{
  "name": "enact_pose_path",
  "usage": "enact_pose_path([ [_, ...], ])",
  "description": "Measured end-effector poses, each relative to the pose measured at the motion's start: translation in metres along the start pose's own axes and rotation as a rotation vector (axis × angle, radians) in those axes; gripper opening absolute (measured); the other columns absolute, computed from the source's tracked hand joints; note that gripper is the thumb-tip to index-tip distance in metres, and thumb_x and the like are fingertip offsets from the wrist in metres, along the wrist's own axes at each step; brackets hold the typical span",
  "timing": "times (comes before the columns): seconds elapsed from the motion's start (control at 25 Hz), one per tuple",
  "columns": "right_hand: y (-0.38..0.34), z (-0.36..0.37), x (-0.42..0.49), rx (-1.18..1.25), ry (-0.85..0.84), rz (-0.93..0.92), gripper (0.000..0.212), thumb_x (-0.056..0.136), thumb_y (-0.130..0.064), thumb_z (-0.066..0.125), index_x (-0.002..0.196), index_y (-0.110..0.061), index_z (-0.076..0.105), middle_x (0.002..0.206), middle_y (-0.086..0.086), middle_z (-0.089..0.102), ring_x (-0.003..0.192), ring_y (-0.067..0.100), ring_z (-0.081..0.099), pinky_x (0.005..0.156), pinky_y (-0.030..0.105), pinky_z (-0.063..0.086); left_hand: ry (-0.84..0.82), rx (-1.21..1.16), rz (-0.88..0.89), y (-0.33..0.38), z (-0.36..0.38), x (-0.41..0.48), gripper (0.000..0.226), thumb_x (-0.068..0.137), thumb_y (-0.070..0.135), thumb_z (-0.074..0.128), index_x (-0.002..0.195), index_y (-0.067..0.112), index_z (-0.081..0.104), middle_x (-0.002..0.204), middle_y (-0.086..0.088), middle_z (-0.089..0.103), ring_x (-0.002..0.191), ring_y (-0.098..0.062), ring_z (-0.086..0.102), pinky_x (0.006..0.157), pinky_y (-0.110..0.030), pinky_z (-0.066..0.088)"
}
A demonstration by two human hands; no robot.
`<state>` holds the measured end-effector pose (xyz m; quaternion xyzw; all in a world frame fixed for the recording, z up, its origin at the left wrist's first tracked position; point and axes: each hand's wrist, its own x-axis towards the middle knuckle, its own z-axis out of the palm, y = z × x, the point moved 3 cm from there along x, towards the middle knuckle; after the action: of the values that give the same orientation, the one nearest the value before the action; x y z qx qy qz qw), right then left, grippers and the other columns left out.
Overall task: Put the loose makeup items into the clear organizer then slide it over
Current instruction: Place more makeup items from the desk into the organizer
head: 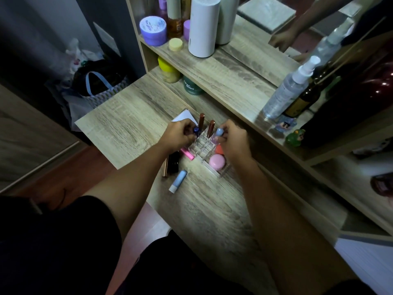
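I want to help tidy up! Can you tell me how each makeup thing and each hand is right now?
Left hand: shut on dark blue tube, at the organizer.
Right hand: shut on light blue tube, at the organizer.
Clear organizer: partly filled.
Two brown tubes: upright in slots.
Pink round case: lying in the organizer.
Blue and white stick: loose, lying on the desk.
Pink tube: loose, lying beside the organizer.

Bare desk (212, 209) nearside of organizer (204, 149)
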<state>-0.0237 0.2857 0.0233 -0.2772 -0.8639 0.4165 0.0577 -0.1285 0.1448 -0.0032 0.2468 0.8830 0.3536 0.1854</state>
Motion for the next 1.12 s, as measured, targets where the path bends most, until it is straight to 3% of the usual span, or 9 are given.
enact_pose_path([
  [0.16,-0.002,0.001,0.002,-0.091,0.000,0.000,0.017,0.084,0.002,0.063,0.098,-0.006,0.059,0.101,0.012,0.063,0.082,0.016,0.057,0.074,0.032,0.055,-0.026,0.039,0.017,0.005,0.001,0.000,0.033,0.074,0.020,0.074,0.104,0.010,0.065,0.098,-0.012,0.071,0.090,-0.024,0.065,0.086,-0.034,0.053],
  [0.28,-0.003,0.002,0.000,-0.135,-0.003,0.015,0.022,0.085,0.000,0.063,0.105,-0.007,0.060,0.107,0.014,0.065,0.091,0.024,0.064,0.080,0.038,0.058,-0.015,0.047,0.027,0.005,0.000,0.000,0.030,0.076,0.017,0.072,0.104,0.009,0.065,0.099,-0.013,0.072,0.090,-0.024,0.066,0.086,-0.033,0.053],
  [0.44,-0.006,0.003,0.001,-0.244,0.017,-0.034,0.026,0.086,-0.003,0.062,0.111,-0.006,0.060,0.112,0.015,0.065,0.100,0.025,0.063,0.078,0.024,0.047,-0.047,0.065,0.026,0.006,-0.002,-0.001,0.036,0.076,0.015,0.071,0.110,0.009,0.063,0.104,-0.013,0.071,0.094,-0.024,0.066,0.087,-0.030,0.051],
  [0.56,-0.009,-0.001,-0.004,-0.279,0.070,-0.059,0.032,0.086,-0.005,0.062,0.117,-0.005,0.057,0.119,0.015,0.061,0.105,0.025,0.060,0.082,0.026,0.046,-0.041,0.007,0.017,0.004,-0.012,-0.007,0.040,0.078,0.009,0.069,0.117,0.007,0.060,0.109,-0.015,0.069,0.096,-0.024,0.065,0.089,-0.029,0.051],
  [0.68,-0.017,0.000,-0.028,-0.218,0.204,-0.159,0.023,0.084,-0.007,0.064,0.106,-0.005,0.059,0.106,0.013,0.062,0.095,0.021,0.060,0.080,0.025,0.045,0.091,-0.071,-0.003,-0.009,-0.031,-0.024,0.029,0.079,0.010,0.068,0.107,0.009,0.065,0.104,-0.012,0.071,0.085,-0.014,0.063,0.077,-0.011,0.045],
  [0.76,-0.026,0.016,-0.053,-0.185,0.224,-0.268,0.015,0.080,-0.007,0.065,0.095,-0.008,0.062,0.094,0.011,0.065,0.083,0.021,0.061,0.077,0.024,0.038,0.079,-0.037,0.007,-0.020,-0.035,-0.044,0.019,0.080,0.016,0.069,0.098,0.012,0.070,0.095,-0.009,0.074,0.078,-0.010,0.062,0.067,-0.002,0.041],
  [0.84,-0.028,0.042,-0.076,-0.147,0.157,-0.300,0.010,0.078,-0.007,0.067,0.088,-0.008,0.063,0.087,0.011,0.066,0.079,0.026,0.061,0.071,0.025,0.032,-0.016,0.020,-0.004,-0.027,-0.029,-0.064,0.014,0.081,0.018,0.068,0.094,0.013,0.072,0.090,-0.008,0.075,0.076,-0.013,0.064,0.065,-0.007,0.043],
  [0.96,-0.013,0.084,-0.094,-0.071,-0.042,-0.050,0.019,0.082,-0.018,0.067,0.092,-0.002,0.063,0.096,0.019,0.066,0.091,0.032,0.061,0.080,0.034,0.041,-0.054,0.148,-0.044,-0.032,-0.015,-0.074,0.016,0.081,0.018,0.067,0.093,0.008,0.071,0.092,-0.015,0.074,0.086,-0.027,0.066,0.076,-0.030,0.045],
  [1.12,0.005,0.110,-0.102,-0.129,-0.149,0.244,0.041,0.081,-0.034,0.069,0.098,0.002,0.061,0.105,0.021,0.067,0.099,0.032,0.063,0.082,0.037,0.047,-0.046,0.254,-0.090,-0.028,-0.006,-0.066,0.021,0.081,0.015,0.065,0.100,0.008,0.068,0.100,-0.019,0.072,0.096,-0.033,0.064,0.084,-0.034,0.046],
])
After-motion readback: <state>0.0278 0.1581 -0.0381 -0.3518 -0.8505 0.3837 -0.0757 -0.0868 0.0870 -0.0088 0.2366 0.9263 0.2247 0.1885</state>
